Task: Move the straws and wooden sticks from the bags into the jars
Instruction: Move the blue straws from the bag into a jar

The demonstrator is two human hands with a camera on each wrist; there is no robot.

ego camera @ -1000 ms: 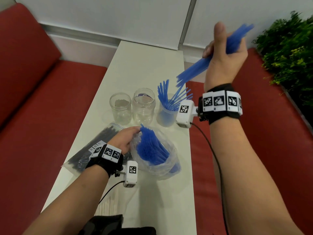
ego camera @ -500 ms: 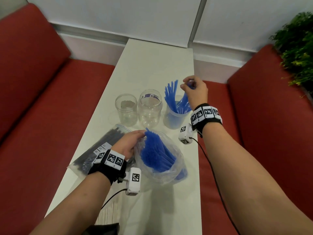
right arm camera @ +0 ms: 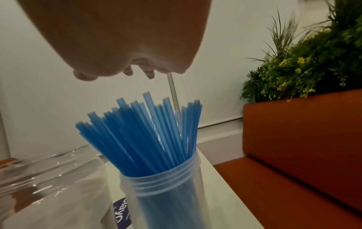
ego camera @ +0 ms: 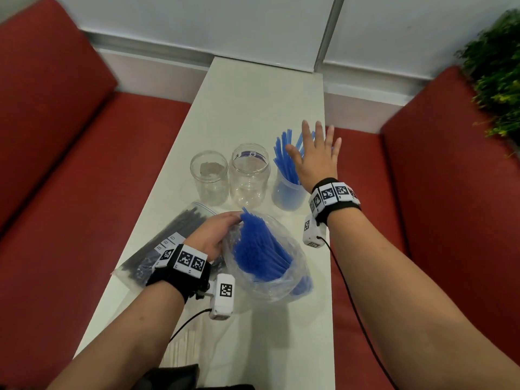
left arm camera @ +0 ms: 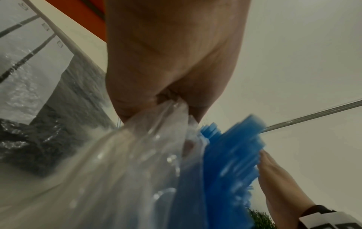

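Observation:
A clear plastic bag (ego camera: 292, 266) full of blue straws (ego camera: 259, 249) lies on the white table (ego camera: 253, 108). My left hand (ego camera: 216, 235) grips the bag's rim, seen as pinched plastic (left arm camera: 156, 131) in the left wrist view. A clear jar (ego camera: 287, 195) at the right holds upright blue straws (right arm camera: 149, 131). My right hand (ego camera: 318, 156) hovers flat over those straws, fingers spread and holding nothing. Two empty clear jars (ego camera: 209, 178) (ego camera: 249, 175) stand to the left of it.
A zip bag of black straws (ego camera: 166, 243) lies at the table's left edge under my left wrist. Pale wooden sticks (ego camera: 183, 350) show near the front edge. Red benches (ego camera: 84, 192) flank the table; a green plant (ego camera: 498, 66) stands at right.
My right hand brought a bunch of blue straws down from high up into the right jar, let them go, and now spreads open above them. The left hand kept hold of the bag.

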